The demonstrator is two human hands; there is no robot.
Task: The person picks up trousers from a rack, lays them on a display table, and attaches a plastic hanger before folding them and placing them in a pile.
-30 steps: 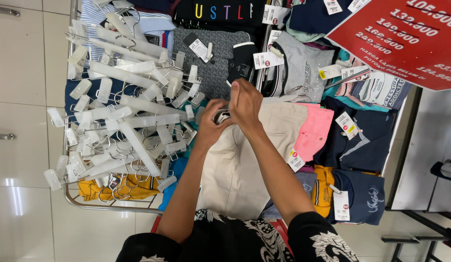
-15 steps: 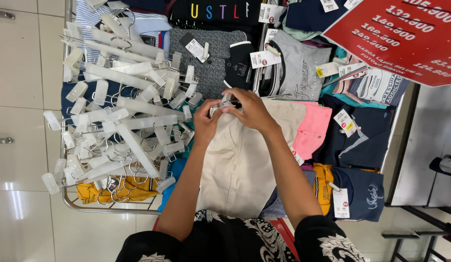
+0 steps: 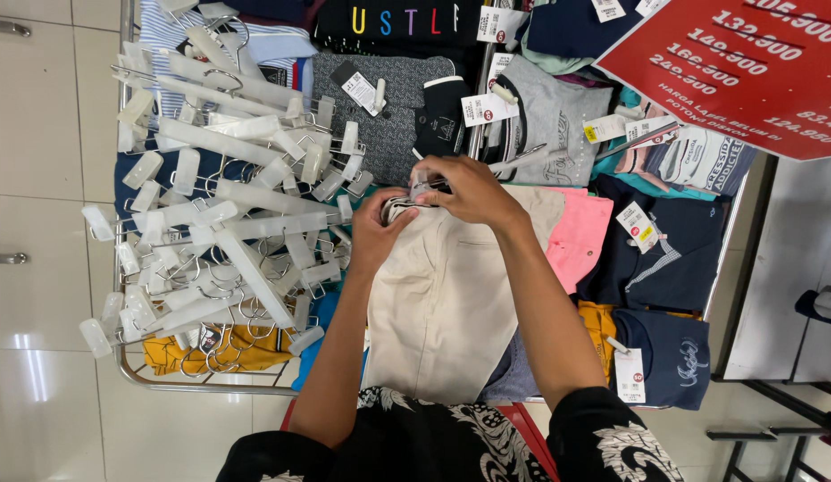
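Observation:
A pair of beige trousers [image 3: 446, 303] lies flat on top of a bin of folded clothes, its waistband at the far end. My left hand [image 3: 377, 234] grips the left part of the waistband. My right hand [image 3: 464, 189] pinches the same waistband from above, where a clear clip hanger [image 3: 522, 161] with a metal bar sticks out to the right. Both hands are close together, nearly touching.
A big heap of clear plastic clip hangers [image 3: 219, 205] fills the left of the metal-framed bin [image 3: 205, 387]. Folded tagged clothes surround the trousers: pink [image 3: 580, 236], navy [image 3: 665, 259], grey [image 3: 549, 116], yellow [image 3: 201, 353]. A red price sign [image 3: 746, 62] leans at top right. Tiled floor lies left.
Both hands have come down from a raised position onto the trousers' waistband. The right hand has closed over the band and clip hanger.

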